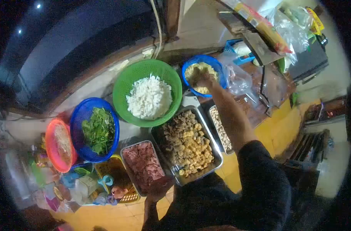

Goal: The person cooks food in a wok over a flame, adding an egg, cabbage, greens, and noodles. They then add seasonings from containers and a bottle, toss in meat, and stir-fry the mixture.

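My right hand [201, 78] reaches down into a blue basket [222, 73] of pale yellow, crumbly-looking food [190, 71], its fingers partly sunk in it. Low in the view, my left hand [160, 189] is at the near corner of a metal tray of pinkish sliced meat [144, 163]; its fingers are dark and blurred. Between the two hands lies a larger metal tray [218, 162] of brown shreds [181, 127] and golden-brown chunks [194, 152]. A narrower tray of small pale pieces [219, 127] shows beside my right forearm.
A green basket [120, 82] holds white chopped food [149, 98]. Left of it stand a blue basket of cut greens [98, 131] and a red basket of thin pale strands [62, 142]. A yellow crate [130, 197] is below. Plastic bags [237, 77] lie at the right.
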Motion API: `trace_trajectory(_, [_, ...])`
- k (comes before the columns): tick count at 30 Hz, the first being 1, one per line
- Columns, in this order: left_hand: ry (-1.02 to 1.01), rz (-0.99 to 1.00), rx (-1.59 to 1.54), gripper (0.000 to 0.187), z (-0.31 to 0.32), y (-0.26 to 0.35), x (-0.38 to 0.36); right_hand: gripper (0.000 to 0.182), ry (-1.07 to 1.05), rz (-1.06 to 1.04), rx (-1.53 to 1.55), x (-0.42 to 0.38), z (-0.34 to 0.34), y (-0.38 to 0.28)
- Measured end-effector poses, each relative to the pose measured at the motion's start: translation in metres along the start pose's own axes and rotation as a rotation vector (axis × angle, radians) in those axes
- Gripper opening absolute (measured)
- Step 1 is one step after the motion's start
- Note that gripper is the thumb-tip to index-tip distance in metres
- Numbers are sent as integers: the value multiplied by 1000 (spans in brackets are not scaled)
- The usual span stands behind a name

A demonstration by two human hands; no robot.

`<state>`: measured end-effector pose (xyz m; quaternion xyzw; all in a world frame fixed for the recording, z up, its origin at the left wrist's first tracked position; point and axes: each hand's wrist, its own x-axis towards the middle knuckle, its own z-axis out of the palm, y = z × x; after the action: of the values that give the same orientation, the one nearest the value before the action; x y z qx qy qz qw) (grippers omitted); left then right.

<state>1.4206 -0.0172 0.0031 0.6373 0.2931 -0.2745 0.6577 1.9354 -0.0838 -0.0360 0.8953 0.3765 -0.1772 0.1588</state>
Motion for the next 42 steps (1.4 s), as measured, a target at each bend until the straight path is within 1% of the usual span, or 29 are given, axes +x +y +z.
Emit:
trace_trajectory(2, [99,60,-226,26,7,-6,-1,65,160,39,125,4,16,1])
trace_trajectory(3, [106,61,-239,26,9,4,-3,59,247,56,175,3,14,4])
trace_trajectory(4, [144,156,19,25,6,18,-3,42,327,27,198,-1,12,5])
trace_trajectory(5, [177,213,51,25,8,15,3,27,414,-1,220,-7,8,8])
trace_trajectory(7, [251,324,121,25,13,12,13,29,507,-77,249,1,12,18])
trace_trajectory(8, [384,669,336,25,12,14,20,29,522,-84,241,2,7,24])
trace_trajectory(10, [525,1019,550,26,12,26,30,33,467,-88,103,-23,-34,22])
trace_trajectory(11, [397,836,238,26,12,32,28,34,444,-91,56,-30,-48,22])
trace_trajectory(13, [119,426,-362,28,15,36,22,38,387,-113,193,-25,-53,30])
trace_trajectory(14, [162,201,-119,28,11,19,35,38,445,-96,177,-24,-51,30])
trace_trajectory(15, [157,203,-118,28,6,17,38,38,446,-91,175,-28,-54,33])
trace_trajectory(16, [116,233,-415,28,1,17,40,37,534,-166,164,-35,-59,37])
trace_trajectory(17, [149,291,-80,29,-1,14,36,37,616,-246,151,-42,-63,42])
trace_trajectory(19, [298,382,632,30,-6,60,11,34,631,-246,178,-65,-93,45])
trace_trajectory(21, [317,475,811,31,-20,30,30,30,647,-251,215,-71,-110,49])
trace_trajectory(22, [315,471,817,31,-20,7,44,27,584,-270,264,-67,-114,56])
trace_trajectory(24, [139,418,-752,30,-17,-35,70,25,428,-247,329,-80,-135,55])
trace_trajectory(25, [135,419,-749,30,-21,-1,57,25,430,-242,329,-87,-140,56])
trace_trajectory(26, [205,198,-376,29,-26,63,30,27,474,-206,410,-93,-140,55])
trace_trajectory(28, [262,-16,0,29,-27,86,23,30,520,-166,485,-104,-146,56])
trace_trajectory(30, [298,352,-168,31,-21,52,37,33,586,-182,429,-115,-153,54])
trace_trajectory(31, [297,351,-168,31,-19,69,30,33,585,-180,430,-117,-156,54])
trace_trajectory(33, [316,213,2,34,-16,102,16,33,542,-167,506,-121,-163,56])
trace_trajectory(34, [313,212,1,34,-12,83,23,33,539,-165,505,-125,-168,56])
trace_trajectory(35, [337,459,-153,34,-6,50,36,33,565,-185,458,-130,-173,56])
trace_trajectory(37, [359,713,-314,34,-5,53,38,33,594,-209,403,-132,-175,58])
trace_trajectory(39, [194,408,-493,35,-11,56,38,31,802,-329,702,-126,-166,60])
trace_trajectory(40, [195,411,-497,35,-11,57,37,30,813,-334,791,-123,-165,60])
trace_trajectory(42, [294,265,-82,38,-11,81,24,30,867,-304,713,-127,-165,54])
